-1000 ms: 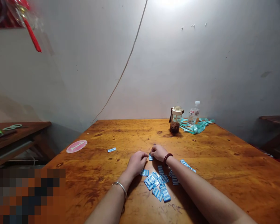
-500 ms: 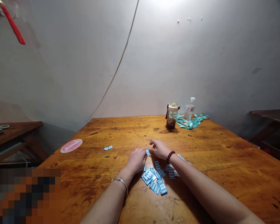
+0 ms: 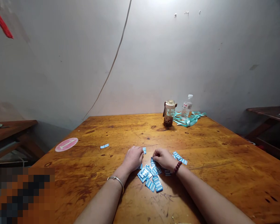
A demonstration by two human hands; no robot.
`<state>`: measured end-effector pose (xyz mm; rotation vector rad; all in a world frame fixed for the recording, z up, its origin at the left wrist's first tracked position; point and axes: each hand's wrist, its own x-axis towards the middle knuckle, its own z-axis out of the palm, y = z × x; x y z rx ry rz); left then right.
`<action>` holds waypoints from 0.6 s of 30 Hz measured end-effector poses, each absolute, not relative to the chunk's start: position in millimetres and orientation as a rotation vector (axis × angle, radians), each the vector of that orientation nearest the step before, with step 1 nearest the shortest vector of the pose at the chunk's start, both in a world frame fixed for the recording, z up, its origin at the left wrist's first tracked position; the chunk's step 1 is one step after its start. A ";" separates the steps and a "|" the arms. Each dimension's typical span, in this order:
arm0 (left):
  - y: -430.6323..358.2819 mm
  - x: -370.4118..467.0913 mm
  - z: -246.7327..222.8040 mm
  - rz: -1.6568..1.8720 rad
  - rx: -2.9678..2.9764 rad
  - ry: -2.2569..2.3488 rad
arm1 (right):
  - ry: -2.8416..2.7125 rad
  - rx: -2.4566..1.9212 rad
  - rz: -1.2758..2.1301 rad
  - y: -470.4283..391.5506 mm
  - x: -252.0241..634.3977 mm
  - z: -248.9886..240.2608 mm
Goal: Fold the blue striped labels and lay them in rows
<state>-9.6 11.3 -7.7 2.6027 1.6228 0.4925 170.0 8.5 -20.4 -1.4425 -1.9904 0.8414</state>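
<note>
Small blue-and-white striped pieces [image 3: 150, 185] lie in a loose heap on the wooden table [image 3: 88, 186], between my forearms. My left hand [image 3: 133, 158], with a silver bangle at its wrist, rests just beyond the heap. Its fingers curl down beside a striped piece [image 3: 144, 150]; what they grip, if anything, is hidden. My right hand [image 3: 163, 158], wearing a dark red bead bracelet, pinches the far end of a striped piece [image 3: 152, 161] at the heap's far side. More striped pieces [image 3: 179, 158] lie beyond the right wrist.
One striped piece [image 3: 104, 146] lies apart at the left, near a pink round sticker [image 3: 66, 144]. At the back right stand a cup with dark contents [image 3: 169, 115] and a clear bottle [image 3: 186, 109], beside turquoise ribbon [image 3: 189, 122].
My right hand has moved back from the piece near my left hand and closed on one at the heap. The view has shifted slightly.
</note>
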 end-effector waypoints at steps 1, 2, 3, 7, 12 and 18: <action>11.6 -10.1 -7.8 0.506 2.604 1.603 | -1.945 -1.441 0.903 9.9 171.6 -21.3; 11.8 -10.5 -7.6 0.520 2.603 1.585 | -1.911 -1.436 0.939 10.7 173.3 -21.5; 11.7 -10.9 -7.2 0.531 2.601 1.566 | -1.883 -1.423 0.960 11.0 174.9 -20.9; 9.5 -12.7 -4.2 0.560 2.570 1.506 | -1.711 -1.299 1.107 9.1 177.3 -14.7; 7.6 -19.2 -0.9 0.695 2.409 1.513 | -1.668 -1.241 1.019 8.5 177.2 -10.6; 3.6 -15.2 5.7 1.005 2.072 1.477 | -1.726 -1.152 0.874 3.2 176.9 -3.3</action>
